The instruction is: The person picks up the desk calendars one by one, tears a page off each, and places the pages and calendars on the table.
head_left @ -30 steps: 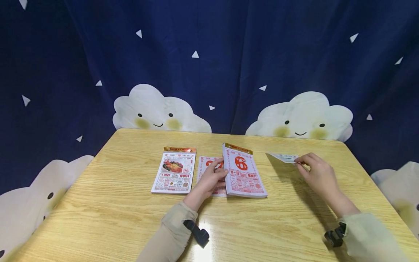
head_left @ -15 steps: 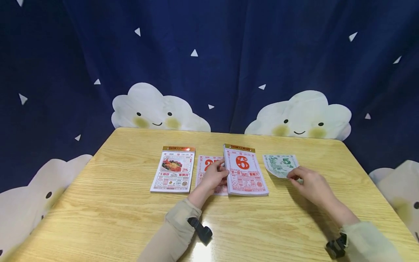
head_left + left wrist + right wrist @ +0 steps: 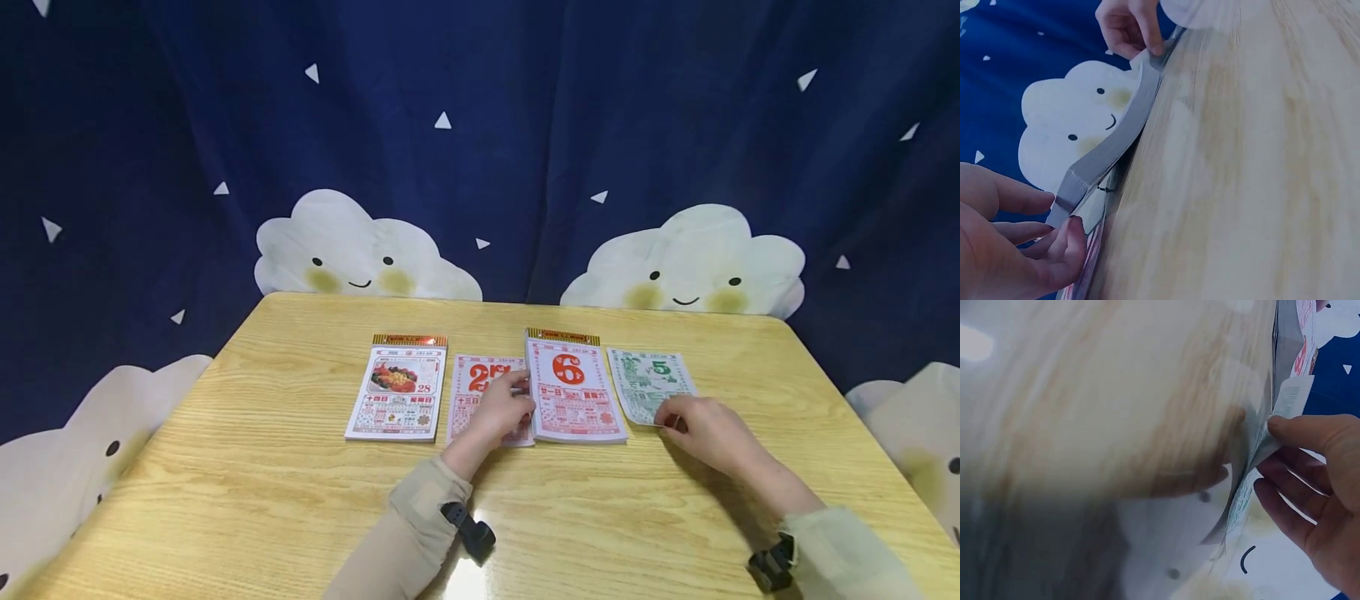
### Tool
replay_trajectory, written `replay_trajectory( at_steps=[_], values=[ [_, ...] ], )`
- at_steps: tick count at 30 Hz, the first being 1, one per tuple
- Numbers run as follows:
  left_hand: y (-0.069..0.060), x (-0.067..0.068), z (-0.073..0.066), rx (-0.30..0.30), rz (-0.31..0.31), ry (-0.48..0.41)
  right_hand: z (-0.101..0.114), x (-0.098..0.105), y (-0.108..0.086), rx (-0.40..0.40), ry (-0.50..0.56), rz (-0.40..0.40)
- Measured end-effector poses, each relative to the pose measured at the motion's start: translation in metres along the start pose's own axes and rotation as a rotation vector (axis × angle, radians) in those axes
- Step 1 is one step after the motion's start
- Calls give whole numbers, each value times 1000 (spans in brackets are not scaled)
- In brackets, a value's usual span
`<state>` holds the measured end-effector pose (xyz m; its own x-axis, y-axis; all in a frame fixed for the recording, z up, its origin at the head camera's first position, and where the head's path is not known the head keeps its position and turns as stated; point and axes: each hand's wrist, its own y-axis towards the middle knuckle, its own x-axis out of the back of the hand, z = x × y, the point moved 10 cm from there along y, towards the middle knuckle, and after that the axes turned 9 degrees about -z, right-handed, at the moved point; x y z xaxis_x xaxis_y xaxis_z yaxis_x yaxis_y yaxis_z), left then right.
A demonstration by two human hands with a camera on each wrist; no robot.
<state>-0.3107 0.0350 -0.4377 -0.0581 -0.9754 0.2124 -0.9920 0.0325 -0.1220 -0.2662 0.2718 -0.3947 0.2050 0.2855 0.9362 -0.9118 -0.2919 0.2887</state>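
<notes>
In the head view, a tear-off calendar pad (image 3: 573, 404) with a large red 6 lies right of the table's middle. My left hand (image 3: 501, 412) grips its left edge; in the left wrist view, the thumb and fingers (image 3: 1071, 247) are on either side of the block's thick grey paper edge (image 3: 1116, 140). Beside it on the right is a loose calendar sheet (image 3: 647, 385) printed with a green 5. The sheet's lower right corner is pinched in my right hand (image 3: 708, 429), and in the right wrist view the paper (image 3: 1291, 400) bends up near the thumb.
A second calendar pad (image 3: 396, 396), with a food picture and a 28, lies at the left. Between the pads is a loose red 27 sheet (image 3: 468, 392), partly covered by my left hand and forearm. Behind the wooden table (image 3: 262, 500) hangs a blue cloud-patterned curtain (image 3: 517, 150).
My right hand has brought the green sheet down from the air to the table, right of the 6 pad. My left hand and the 6 pad have shifted slightly right, uncovering more of the 27 sheet.
</notes>
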Motion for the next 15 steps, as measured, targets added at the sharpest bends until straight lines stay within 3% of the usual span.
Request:
replay_trajectory(
  at_steps=[7, 15],
  values=[
    [-2, -8, -1, 3, 8, 35, 1, -4, -2, 29, -12, 41],
    [-5, -9, 4, 63, 42, 33, 7, -7, -2, 62, -2, 93]
  ],
)
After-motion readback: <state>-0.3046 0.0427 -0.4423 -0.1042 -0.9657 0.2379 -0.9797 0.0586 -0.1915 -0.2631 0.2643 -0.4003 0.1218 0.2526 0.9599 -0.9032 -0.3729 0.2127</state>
